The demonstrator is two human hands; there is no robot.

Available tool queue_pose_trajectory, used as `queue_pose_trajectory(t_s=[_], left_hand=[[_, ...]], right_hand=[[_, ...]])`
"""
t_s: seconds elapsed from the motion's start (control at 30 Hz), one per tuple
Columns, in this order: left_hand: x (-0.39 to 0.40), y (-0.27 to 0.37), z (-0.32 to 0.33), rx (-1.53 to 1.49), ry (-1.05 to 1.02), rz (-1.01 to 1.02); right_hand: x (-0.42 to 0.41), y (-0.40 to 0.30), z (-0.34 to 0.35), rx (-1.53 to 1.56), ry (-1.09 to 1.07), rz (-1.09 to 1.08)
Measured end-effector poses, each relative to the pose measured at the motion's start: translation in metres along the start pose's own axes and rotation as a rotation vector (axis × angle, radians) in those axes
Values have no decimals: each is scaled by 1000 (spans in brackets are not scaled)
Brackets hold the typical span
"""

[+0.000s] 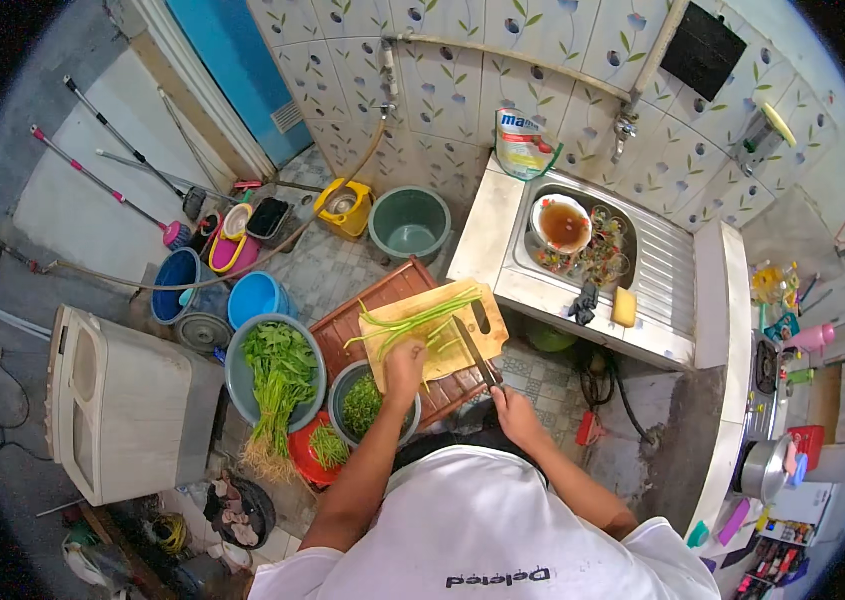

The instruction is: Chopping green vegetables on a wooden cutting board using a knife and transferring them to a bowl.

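My right hand [514, 411] grips the dark handle of a kitchen knife [473, 351], whose blade lies over the right part of a wooden cutting board [385, 361]. On the board are long green beans [422, 319], some of them in shorter pieces near the blade. My left hand [406, 364] rests at the board's near left part, fingers curled, close to the beans; whether it holds any is hidden. The board sits on a brown slatted low table [340, 319]. Cut bean pieces [329, 446] lie in a red basin [302, 457] at the lower left.
A gray basin [235, 379] holds leafy greens with roots; a smaller gray bowl [413, 427] holds chopped greens. Blue [254, 296] and green tubs [411, 225] stand beyond. A steel sink [524, 251] with dishes is at the right, a yellow sponge [624, 307] on its edge.
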State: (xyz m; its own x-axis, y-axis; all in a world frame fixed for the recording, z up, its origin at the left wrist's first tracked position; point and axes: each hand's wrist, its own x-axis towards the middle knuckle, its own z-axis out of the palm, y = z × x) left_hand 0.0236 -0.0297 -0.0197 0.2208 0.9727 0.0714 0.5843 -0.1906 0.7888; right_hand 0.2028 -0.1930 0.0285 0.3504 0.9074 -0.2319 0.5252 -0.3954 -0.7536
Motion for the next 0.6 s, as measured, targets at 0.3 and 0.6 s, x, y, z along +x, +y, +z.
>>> queue_pose_trajectory(t_s=[0.3,0.6], left_hand=[[5,-8,2,-128,101,-45],[-18,-23,4,33,31,37]], right_hand=[[-12,-2,0,-143,-108,55],[-1,-5,13,-213,-187,-7]])
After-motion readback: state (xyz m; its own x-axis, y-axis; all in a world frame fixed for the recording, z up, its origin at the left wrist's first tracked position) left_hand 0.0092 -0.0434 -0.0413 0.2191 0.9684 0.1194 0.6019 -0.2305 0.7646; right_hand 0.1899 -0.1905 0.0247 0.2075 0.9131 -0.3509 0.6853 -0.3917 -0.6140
